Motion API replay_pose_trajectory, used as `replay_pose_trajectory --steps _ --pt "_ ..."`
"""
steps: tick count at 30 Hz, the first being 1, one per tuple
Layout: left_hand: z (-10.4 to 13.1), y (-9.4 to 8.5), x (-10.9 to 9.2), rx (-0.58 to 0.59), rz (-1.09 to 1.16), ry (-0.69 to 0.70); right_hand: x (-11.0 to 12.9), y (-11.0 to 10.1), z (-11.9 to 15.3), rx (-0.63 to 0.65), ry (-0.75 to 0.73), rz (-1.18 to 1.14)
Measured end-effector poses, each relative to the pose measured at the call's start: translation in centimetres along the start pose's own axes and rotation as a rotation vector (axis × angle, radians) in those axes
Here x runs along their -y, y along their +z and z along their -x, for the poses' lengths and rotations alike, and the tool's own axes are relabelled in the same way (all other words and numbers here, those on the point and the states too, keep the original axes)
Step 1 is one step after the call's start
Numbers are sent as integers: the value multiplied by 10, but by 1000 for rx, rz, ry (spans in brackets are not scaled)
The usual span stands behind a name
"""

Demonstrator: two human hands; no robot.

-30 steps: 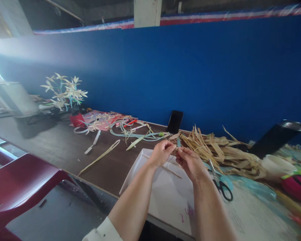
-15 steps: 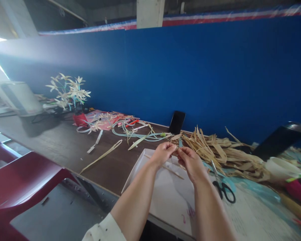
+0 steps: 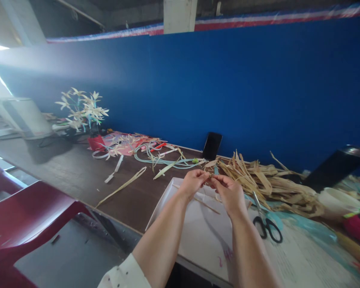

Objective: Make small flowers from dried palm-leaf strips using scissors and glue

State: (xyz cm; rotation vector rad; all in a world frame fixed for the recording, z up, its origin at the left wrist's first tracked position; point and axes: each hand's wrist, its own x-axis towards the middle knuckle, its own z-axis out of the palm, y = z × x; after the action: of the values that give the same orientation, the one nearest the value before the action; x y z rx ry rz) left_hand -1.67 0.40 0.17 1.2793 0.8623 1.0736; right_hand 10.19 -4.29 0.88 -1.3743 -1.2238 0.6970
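My left hand (image 3: 195,182) and my right hand (image 3: 229,191) meet above a white box lid (image 3: 198,244), fingertips pinched together. Between them is a small tan piece (image 3: 210,176) that looks like dried husk; its shape is mostly hidden by the fingers. Under the hands, a thin wooden stick (image 3: 207,205) lies in the lid. Scissors with black handles (image 3: 267,229) rest to the right of my right forearm. Behind them spreads a heap of dried husk strips (image 3: 276,184).
A phone (image 3: 212,146) leans on the blue partition (image 3: 243,88). Farther left are coiled pale cords (image 3: 168,162), a folded strip (image 3: 123,187) and a red pot (image 3: 96,142) of husk flowers (image 3: 84,108). A white bowl (image 3: 339,202) stands at right; a red chair (image 3: 33,216) at left.
The fingers of both hands have shifted slightly around the small tan piece, and my right hand has turned a little. Everything else stays in place.
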Motion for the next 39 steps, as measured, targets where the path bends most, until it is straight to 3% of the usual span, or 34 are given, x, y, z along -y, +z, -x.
replay_pose_trajectory --steps 8,14,17,20,24,26,33,39 --pt "3 1 -3 -92 -281 178 5 0 1 -42 2 159" --pt "5 1 -1 -72 -415 258 3 0 0 -42 29 133" --pt "7 2 1 -125 -583 383 1 1 -1 -64 44 152" --pt "9 4 1 -143 -701 524 -2 -1 -2 -22 142 -38" --pt "12 7 -3 -80 -721 582 -4 -8 -3 210 388 -544" --pt "13 7 -5 -73 -708 589 -4 -9 -2 276 446 -653" --pt "10 4 -1 -132 -680 556 0 4 2 -49 297 -441" --pt "10 4 1 -197 -721 592 1 9 1 -114 230 -414"
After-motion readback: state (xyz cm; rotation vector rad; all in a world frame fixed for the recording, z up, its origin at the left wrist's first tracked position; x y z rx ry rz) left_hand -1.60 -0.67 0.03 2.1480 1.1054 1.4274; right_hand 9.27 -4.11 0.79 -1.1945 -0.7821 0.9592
